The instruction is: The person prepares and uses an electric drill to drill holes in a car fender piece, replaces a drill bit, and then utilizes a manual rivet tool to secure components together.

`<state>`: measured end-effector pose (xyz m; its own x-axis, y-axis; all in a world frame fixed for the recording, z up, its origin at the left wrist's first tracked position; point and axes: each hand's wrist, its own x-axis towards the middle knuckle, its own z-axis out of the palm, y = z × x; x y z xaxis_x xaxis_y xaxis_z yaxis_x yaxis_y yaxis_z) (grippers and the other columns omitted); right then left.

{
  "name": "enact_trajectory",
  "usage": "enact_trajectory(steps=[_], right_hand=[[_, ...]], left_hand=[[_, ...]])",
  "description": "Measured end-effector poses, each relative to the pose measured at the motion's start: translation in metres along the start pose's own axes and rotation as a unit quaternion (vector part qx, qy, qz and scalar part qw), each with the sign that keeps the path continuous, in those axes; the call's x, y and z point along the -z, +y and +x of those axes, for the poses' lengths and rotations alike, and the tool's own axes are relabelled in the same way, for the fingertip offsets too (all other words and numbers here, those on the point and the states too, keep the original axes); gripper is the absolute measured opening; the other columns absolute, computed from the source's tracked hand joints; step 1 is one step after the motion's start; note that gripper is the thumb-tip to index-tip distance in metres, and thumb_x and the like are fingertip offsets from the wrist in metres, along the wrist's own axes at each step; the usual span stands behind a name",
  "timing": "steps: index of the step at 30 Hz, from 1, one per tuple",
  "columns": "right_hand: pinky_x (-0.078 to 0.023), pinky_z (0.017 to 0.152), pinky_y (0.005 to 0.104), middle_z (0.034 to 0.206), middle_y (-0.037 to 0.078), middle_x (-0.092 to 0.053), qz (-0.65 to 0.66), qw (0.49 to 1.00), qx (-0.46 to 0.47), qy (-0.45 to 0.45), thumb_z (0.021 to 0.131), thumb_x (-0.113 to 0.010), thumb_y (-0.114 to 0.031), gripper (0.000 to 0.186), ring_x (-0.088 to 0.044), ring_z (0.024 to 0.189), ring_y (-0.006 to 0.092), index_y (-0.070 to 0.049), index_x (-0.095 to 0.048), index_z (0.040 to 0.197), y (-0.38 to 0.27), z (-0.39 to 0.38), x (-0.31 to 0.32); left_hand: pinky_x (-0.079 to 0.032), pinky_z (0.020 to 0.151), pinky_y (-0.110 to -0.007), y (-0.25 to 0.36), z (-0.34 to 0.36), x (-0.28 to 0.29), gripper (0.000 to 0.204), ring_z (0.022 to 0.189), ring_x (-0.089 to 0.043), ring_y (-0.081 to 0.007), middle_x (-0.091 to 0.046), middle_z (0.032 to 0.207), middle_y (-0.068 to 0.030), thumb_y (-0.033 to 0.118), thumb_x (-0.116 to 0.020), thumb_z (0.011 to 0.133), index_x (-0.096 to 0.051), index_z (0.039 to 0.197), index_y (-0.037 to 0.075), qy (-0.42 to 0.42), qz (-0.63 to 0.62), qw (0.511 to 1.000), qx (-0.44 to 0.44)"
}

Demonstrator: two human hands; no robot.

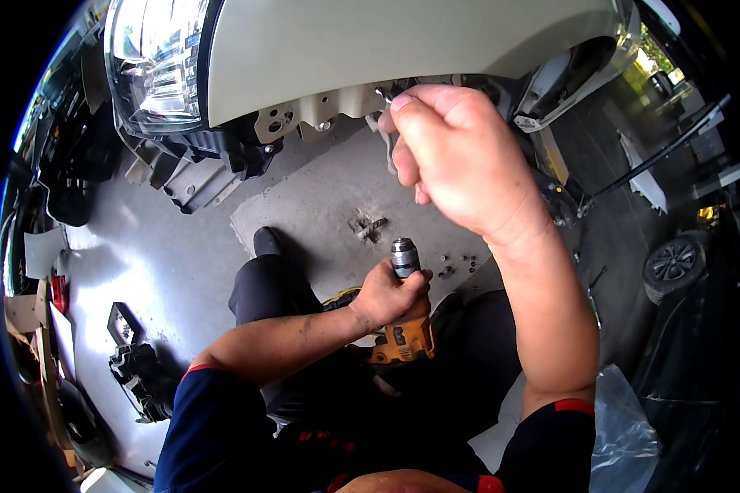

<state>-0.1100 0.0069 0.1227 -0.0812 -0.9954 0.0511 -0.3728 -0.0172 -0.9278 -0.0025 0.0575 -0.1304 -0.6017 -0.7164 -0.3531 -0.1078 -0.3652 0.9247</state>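
My left hand (389, 294) is wrapped round the upper body of an orange and black cordless drill (407, 338), just below its silver chuck (404, 257). The chuck points up and away from me, over my lap. My right hand (452, 148) is raised to the lower edge of a light-coloured car fender (386, 41). Its thumb and forefinger pinch a small dark metal piece, like a bolt (386, 96), close to the metal bracket (300, 113) under that edge. My fingers partly hide the piece, and I cannot tell whether it touches the bracket.
A headlight (158, 66) sits at the fender's left end. Several small fasteners (446, 270) lie on the floor right of the drill. A black car part (142, 382) rests at the left. A wheel (676, 263) and clear plastic sheeting (625, 431) are at the right.
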Motion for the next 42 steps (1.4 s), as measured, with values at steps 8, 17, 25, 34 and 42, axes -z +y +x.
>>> enact_trajectory(steps=[8, 17, 25, 34, 42], right_hand=[[-0.055, 0.059, 0.04, 0.066, 0.016, -0.065, -0.094, 0.991, 0.098, 0.006, 0.1, -0.056, -0.018, 0.027, -0.064, 0.057, 0.0264, 0.0, -0.068, 0.084, 0.018, 0.011, 0.008], [-0.061, 0.068, 0.0459, 0.073, 0.022, -0.07, -0.294, 0.908, 0.26, 0.15, 0.096, -0.059, -0.016, 0.025, -0.073, 0.072, 0.0403, -0.002, -0.072, 0.08, 0.018, -0.001, -0.003], [-0.061, 0.06, 0.0431, 0.069, 0.017, -0.071, -0.425, 0.831, 0.302, 0.192, 0.096, -0.065, -0.022, 0.026, -0.073, 0.065, 0.0355, -0.004, -0.073, 0.08, 0.017, -0.002, 0.005], [-0.056, 0.062, 0.0496, 0.069, 0.02, -0.068, -0.245, 0.924, 0.199, 0.215, 0.098, -0.062, -0.024, 0.031, -0.069, 0.067, 0.0417, -0.004, -0.066, 0.075, 0.033, -0.013, -0.04], [-0.061, 0.068, 0.0453, 0.075, 0.021, -0.071, -0.391, 0.879, 0.222, 0.157, 0.096, -0.064, -0.021, 0.025, -0.073, 0.071, 0.0383, -0.004, -0.075, 0.082, 0.006, -0.002, 0.003]], left_hand=[[-0.055, 0.076, -0.032, 0.0, 0.0, -0.005, 0.029, 0.082, -0.065, -0.0148, -0.07, 0.089, -0.0074, 0.026, -0.07, 0.094, -0.062, 0.101, -0.001, -0.019, -0.008, 1.0, 0.005], [-0.056, 0.078, -0.033, 0.001, -0.003, -0.001, 0.032, 0.084, -0.067, -0.0162, -0.071, 0.092, -0.0089, 0.027, -0.071, 0.094, -0.062, 0.103, -0.002, 0.008, -0.009, 1.0, 0.019], [-0.056, 0.079, -0.032, 0.0, -0.008, 0.004, 0.032, 0.084, -0.066, -0.0156, -0.071, 0.091, -0.0085, 0.027, -0.07, 0.094, -0.062, 0.103, -0.003, 0.016, 0.005, 1.0, 0.013], [-0.056, 0.077, -0.035, -0.008, -0.007, 0.006, 0.036, 0.079, -0.068, -0.0188, -0.07, 0.083, -0.0097, 0.03, -0.071, 0.091, -0.06, 0.101, -0.003, 0.041, 0.02, 0.998, -0.051], [-0.056, 0.079, -0.035, 0.002, -0.011, 0.009, 0.033, 0.082, -0.069, -0.0178, -0.071, 0.085, -0.0087, 0.029, -0.07, 0.093, -0.062, 0.098, -0.002, 0.023, 0.015, 1.0, 0.003]])
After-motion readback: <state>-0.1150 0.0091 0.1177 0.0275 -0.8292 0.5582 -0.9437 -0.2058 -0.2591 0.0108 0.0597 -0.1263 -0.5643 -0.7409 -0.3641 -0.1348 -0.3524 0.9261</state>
